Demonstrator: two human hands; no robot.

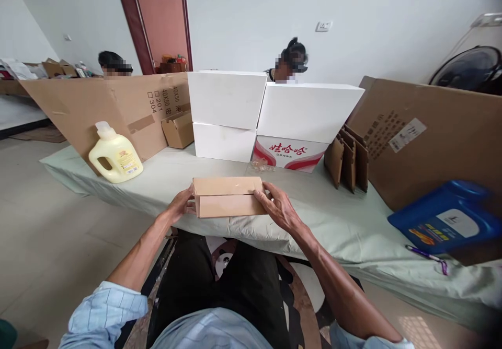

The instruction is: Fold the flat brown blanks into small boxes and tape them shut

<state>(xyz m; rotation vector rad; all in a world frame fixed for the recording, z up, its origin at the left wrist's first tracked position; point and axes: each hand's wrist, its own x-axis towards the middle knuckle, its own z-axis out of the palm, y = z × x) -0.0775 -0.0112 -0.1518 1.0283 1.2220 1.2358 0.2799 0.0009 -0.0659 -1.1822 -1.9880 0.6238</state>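
A small brown cardboard box is held at the front edge of the cloth-covered table, its long side facing me and a seam running along it. My left hand grips its left end, with the fingers partly hidden behind that end. At the right end, my right hand has its thumb on the near face and its fingers round the far side. A crumpled clear plastic piece lies just beyond the box.
White boxes and a red-and-white carton are stacked ahead. A cream jug stands left; folded cardboard pieces, a blue jug and a pen are right. Large cardboard sheets flank the table. Two people sit beyond.
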